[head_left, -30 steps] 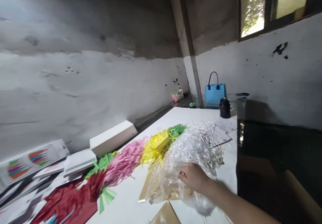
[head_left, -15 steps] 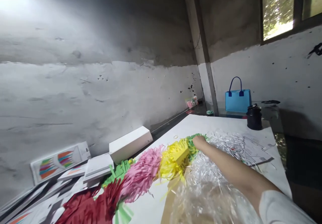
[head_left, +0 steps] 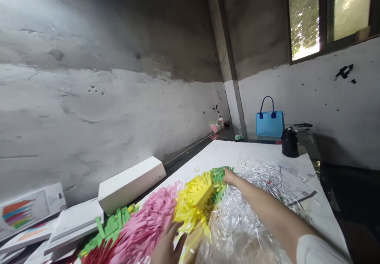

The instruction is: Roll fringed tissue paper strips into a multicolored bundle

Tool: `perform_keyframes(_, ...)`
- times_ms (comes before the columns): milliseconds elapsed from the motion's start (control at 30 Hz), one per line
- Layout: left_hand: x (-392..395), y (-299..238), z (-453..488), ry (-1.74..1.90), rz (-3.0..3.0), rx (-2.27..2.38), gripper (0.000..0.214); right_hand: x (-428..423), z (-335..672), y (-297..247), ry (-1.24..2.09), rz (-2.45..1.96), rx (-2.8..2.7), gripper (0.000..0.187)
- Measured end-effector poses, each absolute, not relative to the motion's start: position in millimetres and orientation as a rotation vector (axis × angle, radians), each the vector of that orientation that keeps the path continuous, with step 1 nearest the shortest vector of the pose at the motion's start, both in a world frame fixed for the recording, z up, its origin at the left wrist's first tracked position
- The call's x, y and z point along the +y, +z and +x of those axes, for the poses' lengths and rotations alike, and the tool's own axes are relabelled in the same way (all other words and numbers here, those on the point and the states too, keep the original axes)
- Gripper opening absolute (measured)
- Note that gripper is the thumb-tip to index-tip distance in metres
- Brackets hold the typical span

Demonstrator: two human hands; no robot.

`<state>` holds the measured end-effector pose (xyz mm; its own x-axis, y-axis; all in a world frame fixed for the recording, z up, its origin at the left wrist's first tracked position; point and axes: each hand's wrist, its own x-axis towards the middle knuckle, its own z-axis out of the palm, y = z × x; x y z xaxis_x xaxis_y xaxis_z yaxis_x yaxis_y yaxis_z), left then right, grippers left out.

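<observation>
My right hand (head_left: 230, 176) reaches to the far side of the colourful heap, its fingers closed on green paper fringe (head_left: 219, 173); the fingertips are partly hidden in the strips. Low in the view, my left hand (head_left: 170, 242) has its fingers apart and holds nothing. It hovers between pink paper fringe (head_left: 142, 226) and yellow paper fringe (head_left: 192, 192). A flat yellow piece (head_left: 204, 197) lies on the yellow strips. Beneath my right forearm spreads crumpled clear plastic (head_left: 234, 224), with dark red fringe (head_left: 102, 252) at the lower left.
Flat boxes with coloured pictures (head_left: 26, 212) and a long white box (head_left: 132, 183) line the wall side. Silvery wire-like strands (head_left: 264, 177) lie right of the heap. Farther back stand a dark canister (head_left: 289, 143) and a blue bag (head_left: 269, 124) on the table (head_left: 225, 151).
My left hand has come into view at the bottom, beside the pink and yellow fringe. My right hand stays at the green fringe. The view has turned slightly right.
</observation>
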<state>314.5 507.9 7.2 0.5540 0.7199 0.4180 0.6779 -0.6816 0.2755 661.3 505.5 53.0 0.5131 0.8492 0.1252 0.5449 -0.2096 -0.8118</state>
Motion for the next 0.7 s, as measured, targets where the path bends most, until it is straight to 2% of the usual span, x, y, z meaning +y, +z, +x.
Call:
perform_keyframes(100, 542.1, 19.3, 392.6, 0.755, 2.792, 1.331, 0.047, 512.8, 656.7, 58.5, 0.443, -1.806, -1.164, 0.031)
perform_keyframes(133, 550.5, 21.6, 410.7, 0.721, 2.816, 1.372, 0.047, 515.2, 656.1, 61.7, 0.433, -1.768, -1.168, 0.032)
perform_keyframes(200, 561.9, 25.1, 427.6, 0.638, 2.871, 1.412, 0.032, 519.4, 657.8, 69.5, 0.402, -1.688, -1.168, 0.034)
perform_keyframes(267, 567.7, 28.8, 420.2, 0.598, 2.939, 1.398, 0.019, 522.7, 664.7, 78.8, 0.359, -1.619, -1.125, 0.033)
perform_keyframes(433, 570.9, 31.5, 364.9, 0.614, 3.105, 1.207, 0.051, 531.6, 696.9, 102.2, 0.379, -1.534, -0.839, 0.035)
perform_keyframes(533, 565.0, 22.8, 350.9, 0.563, 3.12, 1.015, 0.034, 533.7, 708.2, 111.8, 0.494, -1.448, -0.73, 0.034)
perform_keyframes(633, 555.4, 21.6, 359.2, 0.705, 3.031, 0.959, 0.014, 531.1, 705.1, 116.5, 0.579, -1.345, -0.69, 0.033)
perform_keyframes(700, 547.9, 32.2, 375.3, 0.905, 2.921, 0.957, 0.028, 529.2, 696.3, 117.9, 0.606, -1.294, -0.695, 0.033)
